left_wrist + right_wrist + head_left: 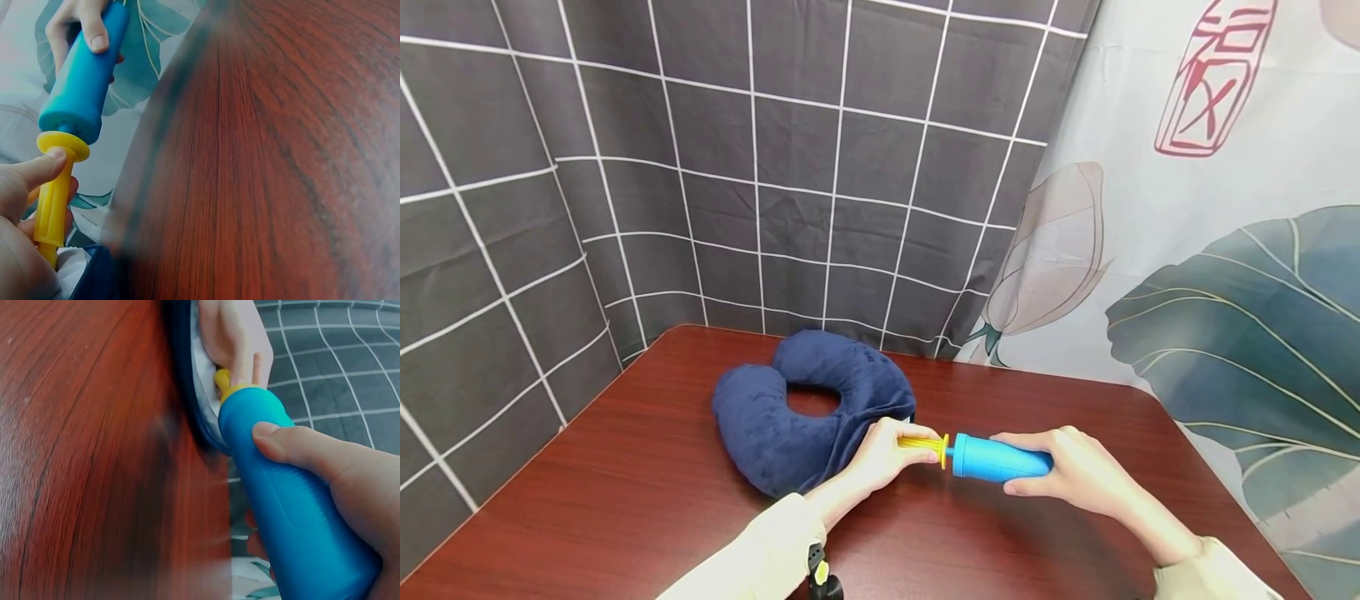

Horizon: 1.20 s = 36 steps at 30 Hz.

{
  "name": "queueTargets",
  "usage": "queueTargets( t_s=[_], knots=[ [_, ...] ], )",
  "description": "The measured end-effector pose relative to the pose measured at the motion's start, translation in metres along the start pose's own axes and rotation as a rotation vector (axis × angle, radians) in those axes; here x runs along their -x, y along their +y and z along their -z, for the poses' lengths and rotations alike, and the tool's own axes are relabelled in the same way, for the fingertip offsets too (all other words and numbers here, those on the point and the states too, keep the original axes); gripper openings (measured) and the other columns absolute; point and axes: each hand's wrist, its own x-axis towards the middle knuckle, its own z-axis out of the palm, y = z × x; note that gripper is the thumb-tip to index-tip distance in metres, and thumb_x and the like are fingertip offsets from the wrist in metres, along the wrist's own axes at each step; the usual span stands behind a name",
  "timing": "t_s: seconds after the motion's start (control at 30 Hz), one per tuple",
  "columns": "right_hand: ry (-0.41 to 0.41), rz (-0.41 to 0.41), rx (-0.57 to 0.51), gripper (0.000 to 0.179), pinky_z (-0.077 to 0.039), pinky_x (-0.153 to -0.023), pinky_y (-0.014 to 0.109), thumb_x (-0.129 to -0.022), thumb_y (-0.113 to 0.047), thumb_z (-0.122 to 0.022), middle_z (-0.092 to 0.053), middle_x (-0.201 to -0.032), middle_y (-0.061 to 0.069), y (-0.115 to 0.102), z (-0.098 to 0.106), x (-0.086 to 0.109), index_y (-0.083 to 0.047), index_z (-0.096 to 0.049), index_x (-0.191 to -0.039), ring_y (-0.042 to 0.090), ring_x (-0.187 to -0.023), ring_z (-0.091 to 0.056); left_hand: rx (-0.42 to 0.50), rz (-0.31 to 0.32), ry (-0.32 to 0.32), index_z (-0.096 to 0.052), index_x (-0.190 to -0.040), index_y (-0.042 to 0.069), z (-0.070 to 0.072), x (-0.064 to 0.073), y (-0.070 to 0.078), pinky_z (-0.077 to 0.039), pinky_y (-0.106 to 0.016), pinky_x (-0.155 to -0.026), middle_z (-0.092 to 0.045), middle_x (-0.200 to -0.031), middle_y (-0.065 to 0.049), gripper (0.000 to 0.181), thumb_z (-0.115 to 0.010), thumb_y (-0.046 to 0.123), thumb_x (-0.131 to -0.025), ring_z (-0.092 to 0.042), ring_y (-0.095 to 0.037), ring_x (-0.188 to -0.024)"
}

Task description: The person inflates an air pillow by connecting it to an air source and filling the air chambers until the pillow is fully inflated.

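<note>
The left hand (880, 457) pinched the yellow stem (52, 212); at its three o'clock, the right hand (1078, 473) gripped the blue pump (988, 458). The navy neck pillow (752, 425) lay at ten o'clock. Inflation seemed in hand; the next stroke likely called for a steadied stem.

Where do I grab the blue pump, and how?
Probably best gripped around the blue barrel, coming from the right, as the right hand does: it's long and rounded, points roughly sideways, and the left hand grips the yellow piece beyond its left end.
</note>
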Motion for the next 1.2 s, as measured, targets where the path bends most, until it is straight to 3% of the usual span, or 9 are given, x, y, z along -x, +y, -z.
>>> queueTargets(
  t_s=[0.33, 0.5, 0.73, 0.97, 1.2],
  knots=[
    [-0.013, -0.001, 0.005, 0.054, -0.043, -0.062, 0.020, -0.072, -0.053, -0.083, -0.070, -0.093, -0.019, -0.003, 0.001, -0.005, -0.041, -0.067, -0.122, -0.004, -0.075, -0.054, -0.027, -0.019, -0.009, -0.078, -0.101, 0.014, -0.001, -0.001, -0.001, -0.051, -0.017, -0.074, -0.077, -0.093, -0.003, 0.022, -0.082, 0.021, -0.080, -0.062, -0.002, -0.080],
    [-0.015, -0.012, 0.009, 0.055, -0.043, -0.063, 0.020, -0.072, -0.055, -0.082, -0.068, -0.093, -0.022, 0.000, 0.006, 0.001, -0.041, -0.066, -0.123, -0.005, -0.075, -0.053, -0.050, -0.014, -0.013, -0.078, -0.102, 0.017, -0.002, 0.000, 0.000, -0.050, -0.018, -0.075, -0.076, -0.095, 0.000, 0.023, -0.081, 0.024, -0.081, -0.059, -0.003, -0.080],
    [-0.028, -0.042, 0.029, 0.058, -0.042, -0.060, 0.020, -0.072, -0.065, -0.075, -0.067, -0.092, -0.022, 0.008, 0.023, 0.018, -0.043, -0.065, -0.124, -0.006, -0.074, -0.052, -0.023, -0.022, -0.016, -0.077, -0.102, 0.014, -0.001, -0.001, -0.002, -0.051, -0.017, -0.074, -0.076, -0.095, -0.005, 0.023, -0.081, 0.023, -0.081, -0.059, -0.003, -0.080],
    [-0.019, 0.007, 0.025, 0.059, -0.041, -0.061, 0.019, -0.073, -0.055, -0.081, -0.067, -0.091, -0.023, 0.026, 0.041, 0.036, -0.038, -0.065, -0.127, -0.008, -0.074, -0.050, -0.008, -0.052, -0.015, -0.077, -0.102, 0.012, -0.001, -0.002, -0.002, -0.050, -0.016, -0.074, -0.076, -0.094, -0.006, 0.023, -0.081, 0.020, -0.081, -0.063, -0.006, -0.080],
    [0.020, 0.081, 0.023, 0.060, -0.040, -0.060, 0.018, -0.072, -0.042, -0.086, -0.067, -0.094, -0.024, 0.047, 0.051, 0.056, -0.033, -0.065, -0.128, -0.009, -0.076, -0.050, 0.001, -0.043, -0.030, -0.077, -0.103, 0.012, 0.000, -0.002, -0.001, -0.051, -0.015, -0.076, -0.077, -0.096, -0.006, 0.024, -0.080, 0.022, -0.082, -0.063, -0.002, -0.081]
  ],
)
